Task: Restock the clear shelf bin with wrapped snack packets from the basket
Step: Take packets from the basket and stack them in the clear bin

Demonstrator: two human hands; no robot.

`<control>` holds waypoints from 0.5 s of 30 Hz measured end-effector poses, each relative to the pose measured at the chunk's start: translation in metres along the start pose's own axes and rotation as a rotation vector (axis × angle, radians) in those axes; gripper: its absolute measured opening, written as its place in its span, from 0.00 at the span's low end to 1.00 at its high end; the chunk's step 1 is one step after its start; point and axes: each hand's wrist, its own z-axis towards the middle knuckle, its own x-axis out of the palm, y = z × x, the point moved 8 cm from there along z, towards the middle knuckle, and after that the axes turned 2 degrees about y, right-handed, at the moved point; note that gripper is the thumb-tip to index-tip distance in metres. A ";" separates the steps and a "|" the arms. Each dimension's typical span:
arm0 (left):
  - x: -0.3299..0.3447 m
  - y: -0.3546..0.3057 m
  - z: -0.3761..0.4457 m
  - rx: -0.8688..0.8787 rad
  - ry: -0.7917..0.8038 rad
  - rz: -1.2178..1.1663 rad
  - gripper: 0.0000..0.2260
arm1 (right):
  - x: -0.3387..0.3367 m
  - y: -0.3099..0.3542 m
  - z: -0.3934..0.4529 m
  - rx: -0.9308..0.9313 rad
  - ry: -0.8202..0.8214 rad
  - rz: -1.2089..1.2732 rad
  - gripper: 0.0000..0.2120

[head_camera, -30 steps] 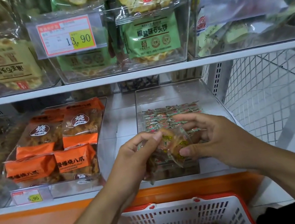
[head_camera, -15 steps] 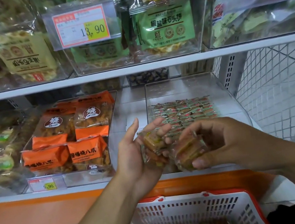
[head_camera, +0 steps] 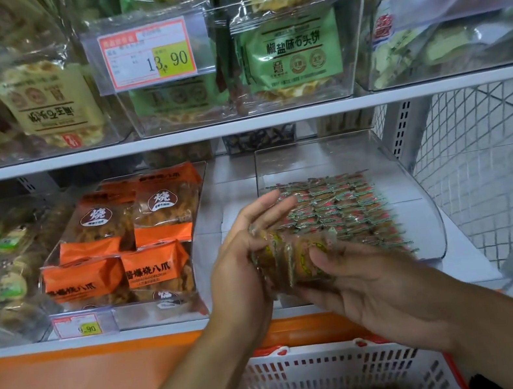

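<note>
Glossy clear plastic for the shelf bin, crinkly shiny film on the snack packets, matt perforated plastic on the basket.

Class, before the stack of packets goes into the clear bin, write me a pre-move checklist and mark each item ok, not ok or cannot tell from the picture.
1. Packets secured: the stack of packets is pressed between the left hand and the right hand. Ok.
2. Room in the clear bin: rows of small packets cover its floor, with open space above. Ok.
3. Path clear: nothing lies between the hands and the bin's open front. Ok.
4. Stack aligned: edges blurred by motion. Cannot tell.
5. More stock ready: the basket below holds more packets. Ok.
6. Same product as in the bin: wrappers too blurred. Cannot tell.
</note>
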 end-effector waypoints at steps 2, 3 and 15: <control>0.001 0.003 0.000 -0.044 0.010 0.081 0.28 | -0.007 0.008 0.001 -0.053 -0.032 -0.068 0.18; 0.001 0.004 0.000 -0.069 0.007 0.114 0.28 | -0.010 0.012 0.001 -0.079 -0.051 -0.109 0.18; 0.006 0.021 -0.008 -0.307 0.059 0.019 0.16 | -0.035 0.045 -0.003 -0.253 -0.208 -0.587 0.31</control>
